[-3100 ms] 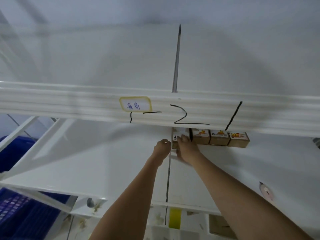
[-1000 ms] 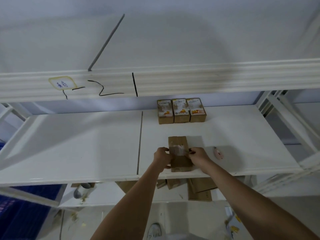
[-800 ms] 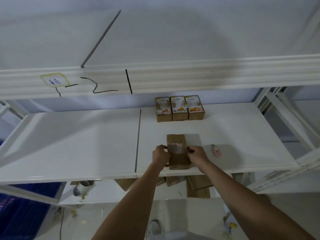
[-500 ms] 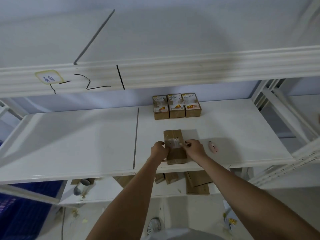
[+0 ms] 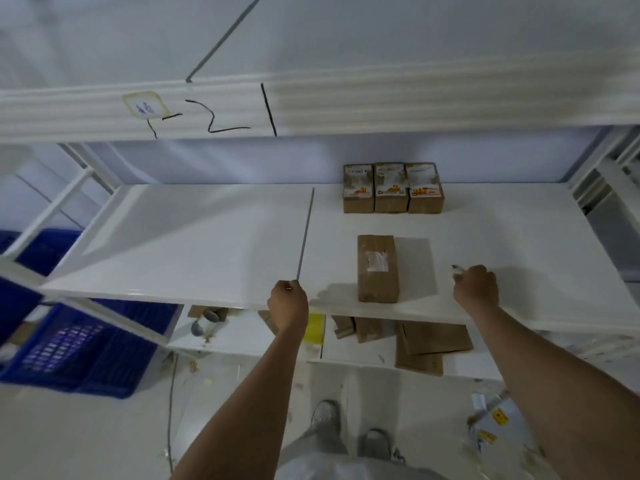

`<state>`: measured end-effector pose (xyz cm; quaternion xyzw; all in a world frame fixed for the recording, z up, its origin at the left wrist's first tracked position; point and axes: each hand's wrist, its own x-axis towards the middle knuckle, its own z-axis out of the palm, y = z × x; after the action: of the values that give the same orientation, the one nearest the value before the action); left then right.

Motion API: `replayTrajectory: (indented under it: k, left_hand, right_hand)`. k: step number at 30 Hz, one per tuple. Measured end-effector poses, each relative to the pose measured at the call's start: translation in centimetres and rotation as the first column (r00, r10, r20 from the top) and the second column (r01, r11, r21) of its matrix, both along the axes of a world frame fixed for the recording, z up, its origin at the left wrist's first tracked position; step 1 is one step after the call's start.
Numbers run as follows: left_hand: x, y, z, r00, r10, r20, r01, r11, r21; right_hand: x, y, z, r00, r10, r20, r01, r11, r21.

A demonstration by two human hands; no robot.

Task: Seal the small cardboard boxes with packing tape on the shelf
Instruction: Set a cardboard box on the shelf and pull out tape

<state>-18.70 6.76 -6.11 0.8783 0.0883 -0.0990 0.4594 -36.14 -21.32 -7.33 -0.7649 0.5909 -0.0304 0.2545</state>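
From the head camera we see our left hand (image 5: 288, 304) curled at the front edge of the white metal shelf (image 5: 194, 237), gripping nothing we can make out. Our right hand (image 5: 476, 287) hangs over the same edge, fingers closed on a small pale object (image 5: 456, 269) too hidden to name. Between them, clear of both, lies the plain brown cardboard box (image 5: 377, 268) with clear tape across its top. Three labelled small cardboard boxes (image 5: 393, 187) stand touching at the rear edge. The blue plastic crate (image 5: 83, 344) at left is cut off, its contents unclear.
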Motion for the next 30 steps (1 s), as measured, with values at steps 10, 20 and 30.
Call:
replayTrajectory:
  k: [10,20,30]
  left_hand:
    - [0.4,6.4,-4.5,0.858,-0.135,-0.495,0.047,0.981,-0.186]
    - [0.1,6.8,-7.5,0.716,-0.454,-0.53,0.37,0.891,-0.263]
    - [1.4,6.1,-9.7,0.689,-0.524,-0.5,0.487,0.847,-0.215]
  right_hand:
    - [0.8,2.1,0.6,0.979,-0.087,0.183,0.074,0.994,0.08]
    - [-1.7,9.2,-0.5,0.785,-0.466,0.407,0.301,0.862,0.407]
    - [-1.4,17.6,2.3,0.54,-0.715,0.444,0.071,0.564,0.822]
